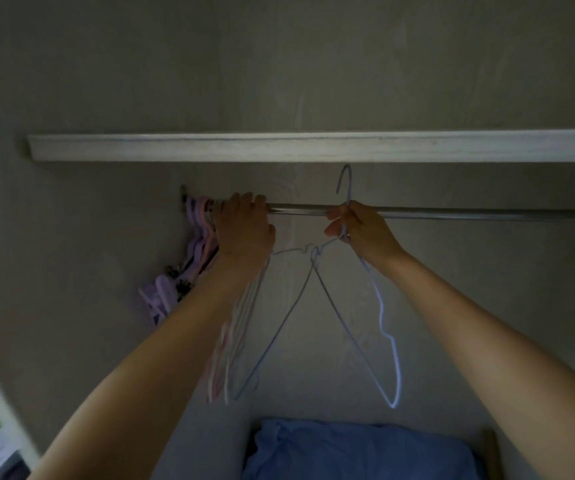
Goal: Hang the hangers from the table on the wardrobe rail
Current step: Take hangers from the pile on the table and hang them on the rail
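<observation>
Your left hand (244, 226) curls over the wardrobe rail (452, 213) near its left end — just beside the hung pink hangers (197, 237). Your right hand (359, 228) pinches a pale wire hanger (388, 337) at its neck — hook raised above the rail, not yet on it.

Two bare forearms enter from the near edge, one at the left and one at the right, each ending in a hand at the far middle. No sleeves, cuffs or gloves show on either arm up to the frame's near edge. Left hand (244, 230) and right hand (362, 230) are both uncovered; no watch or bracelet at either wrist, and no ring, tho light is dim and fingers are small in view, so that can't be told for sure. Fingernails too blurred to describe. Rest of the person out of frame.
</observation>
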Tool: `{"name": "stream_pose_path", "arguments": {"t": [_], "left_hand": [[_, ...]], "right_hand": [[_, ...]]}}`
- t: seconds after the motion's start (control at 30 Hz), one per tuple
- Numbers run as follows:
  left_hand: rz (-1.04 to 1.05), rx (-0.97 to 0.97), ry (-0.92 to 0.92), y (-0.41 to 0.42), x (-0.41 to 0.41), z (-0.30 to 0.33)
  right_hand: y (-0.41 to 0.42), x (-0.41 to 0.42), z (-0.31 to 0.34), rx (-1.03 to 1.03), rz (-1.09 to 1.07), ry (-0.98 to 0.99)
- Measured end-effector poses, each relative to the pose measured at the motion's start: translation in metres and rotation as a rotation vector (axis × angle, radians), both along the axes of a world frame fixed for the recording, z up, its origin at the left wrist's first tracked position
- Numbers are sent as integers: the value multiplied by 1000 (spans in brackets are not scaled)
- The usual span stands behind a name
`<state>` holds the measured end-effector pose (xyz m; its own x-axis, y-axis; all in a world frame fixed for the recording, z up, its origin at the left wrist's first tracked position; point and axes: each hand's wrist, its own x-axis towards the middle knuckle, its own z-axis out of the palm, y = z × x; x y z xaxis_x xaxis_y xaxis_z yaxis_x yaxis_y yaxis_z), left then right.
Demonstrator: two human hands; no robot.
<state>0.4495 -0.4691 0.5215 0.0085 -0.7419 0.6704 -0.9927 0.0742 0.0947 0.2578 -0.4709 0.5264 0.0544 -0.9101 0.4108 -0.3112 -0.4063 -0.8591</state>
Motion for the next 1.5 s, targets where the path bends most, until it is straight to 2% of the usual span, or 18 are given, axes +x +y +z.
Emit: {"name": "stream_pose_path", "arguments": {"t": [0.1, 0.2, 0.23, 0.37, 0.53, 0.73, 0.9, 1.07, 1.17, 1.23, 1.3, 1.4, 1.5], "left_hand": [[-8, 66, 28, 0, 6, 0], [-324, -14, -20, 4, -2, -2], [-368, -2, -62, 5, -3, -3], [-261, 78, -122, 4, -2, -2], [-135, -5, -113, 0, 15, -3], [-183, 18, -84, -4, 22, 0], [-345, 55, 15, -5, 33, 2], [-403, 112, 60, -4, 34, 2], [-389, 123, 62, -2, 33, 2], [-318, 114, 33, 3, 27, 5], [-270, 121, 18, 7, 17, 9], [-373, 173, -58, 10, -6, 12], [-441, 246, -153, 9, -24, 10]], "right_hand": [[3, 7, 1, -26, -1, 49], [5, 18, 0, -55, -7, 148], [7, 21, 0, -58, -5, 161], [8, 30, 1, -54, -9, 179], [5, 31, 1, -66, -43, 189], [4, 38, -2, -50, -66, 205], [2, 44, -5, 11, -103, 220], [5, 49, -12, 178, -126, 498], [10, 48, -17, 163, -197, 545], [15, 45, -15, 93, -291, 547], [18, 38, -11, -93, -423, 547], [15, 28, -6, -437, -521, 572], [7, 19, -9, -463, -466, 670]]}}
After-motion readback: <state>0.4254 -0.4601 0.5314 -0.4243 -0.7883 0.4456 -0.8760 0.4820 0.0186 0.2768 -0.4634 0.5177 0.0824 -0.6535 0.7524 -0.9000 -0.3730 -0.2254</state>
